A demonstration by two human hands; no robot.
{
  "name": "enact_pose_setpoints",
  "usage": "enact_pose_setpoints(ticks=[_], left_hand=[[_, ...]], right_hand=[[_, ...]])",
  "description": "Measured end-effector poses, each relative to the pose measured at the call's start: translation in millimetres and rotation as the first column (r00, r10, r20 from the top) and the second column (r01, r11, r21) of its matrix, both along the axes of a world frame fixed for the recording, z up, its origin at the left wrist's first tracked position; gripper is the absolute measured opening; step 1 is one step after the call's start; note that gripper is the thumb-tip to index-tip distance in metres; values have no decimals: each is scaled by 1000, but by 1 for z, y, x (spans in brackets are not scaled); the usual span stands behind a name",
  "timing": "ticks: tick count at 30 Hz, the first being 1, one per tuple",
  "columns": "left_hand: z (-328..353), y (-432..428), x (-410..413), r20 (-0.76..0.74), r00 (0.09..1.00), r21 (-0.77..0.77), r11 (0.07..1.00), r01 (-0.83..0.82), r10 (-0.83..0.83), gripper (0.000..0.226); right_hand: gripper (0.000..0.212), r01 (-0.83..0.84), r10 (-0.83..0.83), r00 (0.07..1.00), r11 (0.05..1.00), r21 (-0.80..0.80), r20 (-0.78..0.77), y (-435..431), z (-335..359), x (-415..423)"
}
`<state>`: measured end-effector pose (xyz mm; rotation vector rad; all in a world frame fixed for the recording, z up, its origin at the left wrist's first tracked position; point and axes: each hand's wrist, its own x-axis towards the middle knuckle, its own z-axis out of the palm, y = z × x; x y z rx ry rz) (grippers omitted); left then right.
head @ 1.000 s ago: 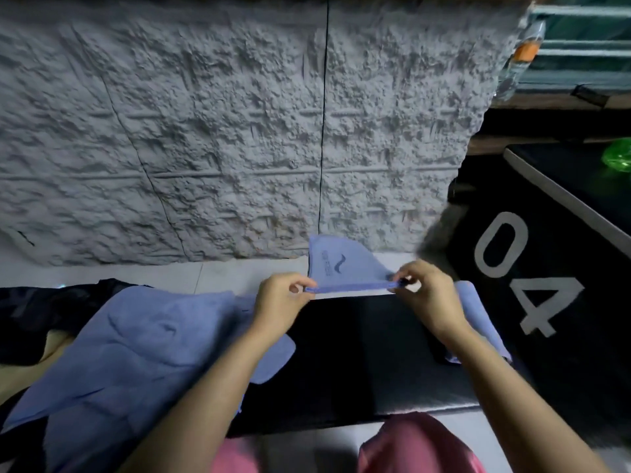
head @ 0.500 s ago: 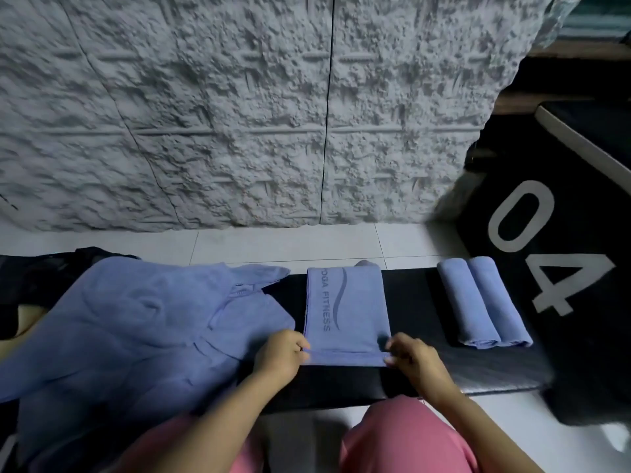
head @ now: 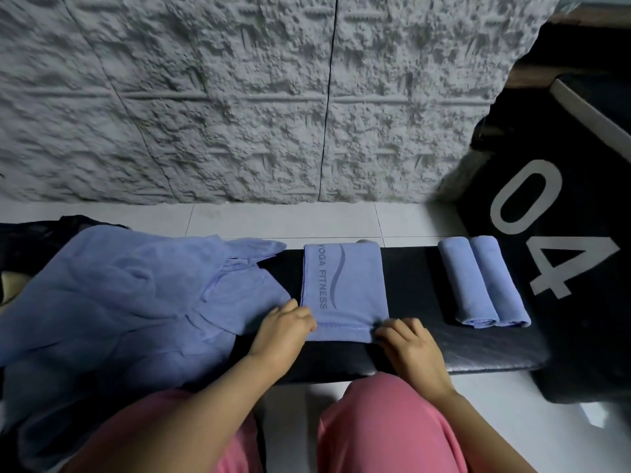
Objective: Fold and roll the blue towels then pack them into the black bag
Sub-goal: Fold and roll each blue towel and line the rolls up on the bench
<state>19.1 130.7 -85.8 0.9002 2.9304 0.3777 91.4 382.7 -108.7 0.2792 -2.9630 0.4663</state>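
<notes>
A folded blue towel [head: 343, 288] printed "YOGA FITNESS" lies flat on the black bench [head: 420, 343], long side pointing away from me. My left hand [head: 285, 327] pinches its near left corner and my right hand [head: 404, 339] pinches its near right corner. Two rolled blue towels [head: 481, 281] lie side by side on the bench to the right. A heap of unfolded blue towels [head: 119, 302] covers the left end. Dark fabric, maybe the black bag [head: 30, 237], shows behind the heap at the far left.
A rough grey stone wall [head: 239, 97] stands just beyond a strip of white tiled floor [head: 273, 220]. A big black block marked "04" [head: 553, 233] stands at the right. My knees in pink trousers [head: 386, 425] are under the bench's near edge.
A second ago both hands held the towel lifted by its fold. They have since laid it flat on the bench and now pinch its near edge. My view has tilted down.
</notes>
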Motion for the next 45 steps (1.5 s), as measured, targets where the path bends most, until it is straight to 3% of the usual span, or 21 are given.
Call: enact_pose_setpoints(ticks=[4,7,10,14,18,20,23,25,27,31,34,36,39,41,45], left_hand=[[-5,-8,10,14,1000,45,999,17,-17,40],[-9,-7,11,-3,999,89,995,-48,48,38],[-8,-2,11,124,979,200,962,-187,164,21],[-5,1,7,368,868,215,877,-429,334,17],[-5,4,3,505,760,180,812,-556,409,23],[-3,4,2,493,745,140,804,-578,450,25],[0,1,0,238,872,141,873,-466,427,20],[-2,-2,-1,71,957,184,939,-291,282,17],[-6,-4,-1,-34,984,185,968,-168,177,27],[-5,-7,3,-37,996,134,988,-72,77,37],[-8,-7,8,-23,995,104,990,-97,99,47],[-11,-6,9,42,986,173,971,-163,158,39],[-10,-3,6,318,898,299,867,-398,303,32],[-9,-2,1,465,809,306,793,-527,359,30],[-8,2,-4,608,681,254,712,-654,409,29]], right_hand=[[25,44,-41,998,996,-81,44,1,1,1],[25,154,-128,985,953,-262,113,-6,2,-2],[23,347,-242,930,825,-445,276,-9,3,-6],[20,471,-303,875,717,-515,378,-10,9,-13],[28,584,-293,785,642,-497,545,-13,20,-19],[28,604,-337,764,673,-426,550,-15,20,-24],[24,508,-391,843,803,-311,369,-18,18,-27],[24,334,-300,939,911,-240,170,-20,15,-25],[28,161,-158,987,976,-147,33,-19,13,-17],[32,-8,8,1000,997,-74,-13,-7,5,3],[45,6,-6,1000,997,-82,1,-2,1,5],[48,68,-66,998,982,-176,21,-4,0,1],[48,203,-156,977,879,-432,142,-10,4,-4],[40,319,-195,941,780,-538,276,-12,6,-8],[22,524,-297,847,604,-600,441,-13,14,-16]])
